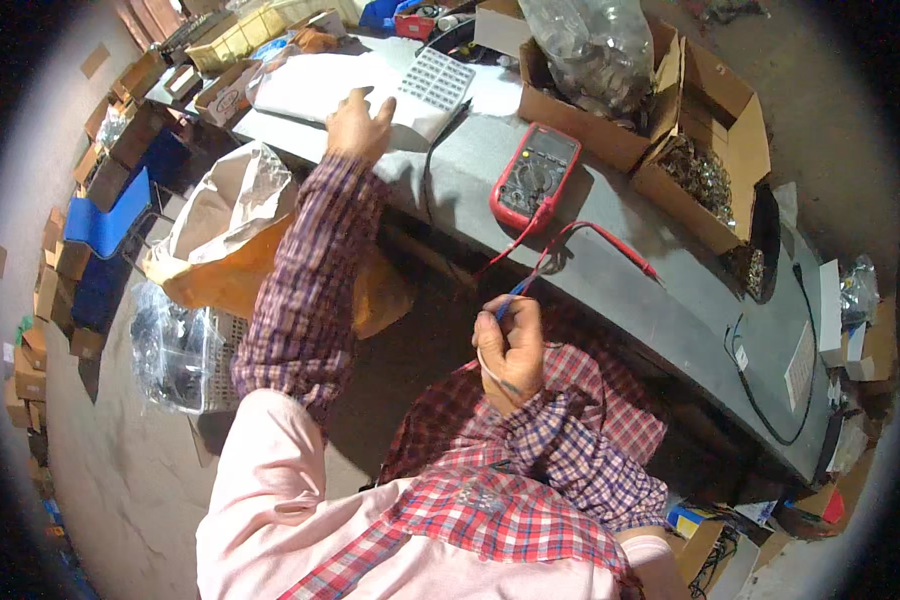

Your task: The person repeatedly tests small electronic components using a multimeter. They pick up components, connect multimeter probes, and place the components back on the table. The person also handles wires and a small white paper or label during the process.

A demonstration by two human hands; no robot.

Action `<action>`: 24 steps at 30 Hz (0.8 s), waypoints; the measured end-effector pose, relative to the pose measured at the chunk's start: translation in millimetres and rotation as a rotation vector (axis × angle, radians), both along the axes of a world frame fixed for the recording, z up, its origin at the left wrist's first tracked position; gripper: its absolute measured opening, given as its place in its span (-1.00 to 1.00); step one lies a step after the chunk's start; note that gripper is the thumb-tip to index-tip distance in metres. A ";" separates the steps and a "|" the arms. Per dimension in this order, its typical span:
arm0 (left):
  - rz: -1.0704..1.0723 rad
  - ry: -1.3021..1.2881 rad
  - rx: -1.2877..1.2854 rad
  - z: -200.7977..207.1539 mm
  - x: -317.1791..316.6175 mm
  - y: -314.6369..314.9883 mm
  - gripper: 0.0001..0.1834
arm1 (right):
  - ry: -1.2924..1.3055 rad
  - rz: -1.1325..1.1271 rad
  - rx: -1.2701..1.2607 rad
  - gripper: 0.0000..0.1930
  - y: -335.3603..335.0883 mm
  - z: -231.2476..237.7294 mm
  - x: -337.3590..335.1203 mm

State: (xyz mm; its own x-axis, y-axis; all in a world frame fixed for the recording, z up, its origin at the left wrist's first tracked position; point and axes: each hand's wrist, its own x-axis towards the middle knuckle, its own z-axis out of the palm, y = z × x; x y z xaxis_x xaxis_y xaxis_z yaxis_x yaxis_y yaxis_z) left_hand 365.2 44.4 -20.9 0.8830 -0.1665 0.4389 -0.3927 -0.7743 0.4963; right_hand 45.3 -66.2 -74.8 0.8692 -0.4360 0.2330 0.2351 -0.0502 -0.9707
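Right hand [511, 345] pinches slim blue wiring [512, 294]; left hand [360, 127], fingers spread, at smooth white sheeting [305, 86].

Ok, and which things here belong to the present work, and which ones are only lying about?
Probably in use:
thin wires in the right hand
red multimeter, on the bench near that hand
white sheet by the left hand

Apparently just lying about:
open cardboard box
clear plastic bag
white basket
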 end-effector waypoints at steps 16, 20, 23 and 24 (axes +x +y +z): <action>-0.555 0.344 -0.638 33.4 -109.3 -29.8 -0.67 | -0.169 -0.209 -0.483 -0.83 -43.2 85.0 69.4; -0.690 0.446 -0.784 39.7 -173.1 -24.7 -0.75 | -0.190 -0.285 -0.568 -0.78 -41.1 88.5 75.6; -0.710 0.467 -0.692 41.6 -188.6 -22.0 -0.83 | -0.205 -0.279 -0.581 -0.79 -42.0 89.2 65.1; -0.724 0.503 -0.711 39.0 -191.1 -23.4 -0.84 | -0.193 -0.279 -0.593 -0.81 -42.9 89.3 61.3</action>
